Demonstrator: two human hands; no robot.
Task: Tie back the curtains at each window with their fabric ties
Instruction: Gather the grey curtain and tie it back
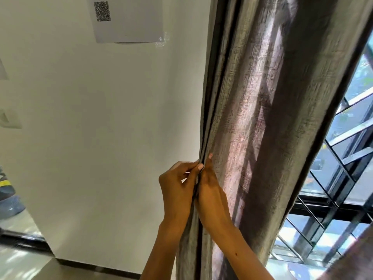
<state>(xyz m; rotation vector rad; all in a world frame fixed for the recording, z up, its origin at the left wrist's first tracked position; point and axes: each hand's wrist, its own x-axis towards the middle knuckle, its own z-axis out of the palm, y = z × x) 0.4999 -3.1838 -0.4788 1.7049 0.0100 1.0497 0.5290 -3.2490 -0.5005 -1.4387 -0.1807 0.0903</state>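
Observation:
A grey-brown woven curtain [268, 110] hangs gathered in long folds down the middle of the view, beside the white wall. My left hand [177, 188] pinches the curtain's left edge between thumb and fingers at about mid-height. My right hand [212, 197] presses against the same edge from the right, fingers pointing up along the fold and partly tucked into the cloth. The two hands touch each other. I cannot make out a separate fabric tie among the folds.
A white wall [105, 118] fills the left, with a taped paper sheet carrying a QR code [125, 19] near the top. The window with a metal grille [343, 178] lies to the right behind the curtain. A light switch plate [10, 119] sits at the far left.

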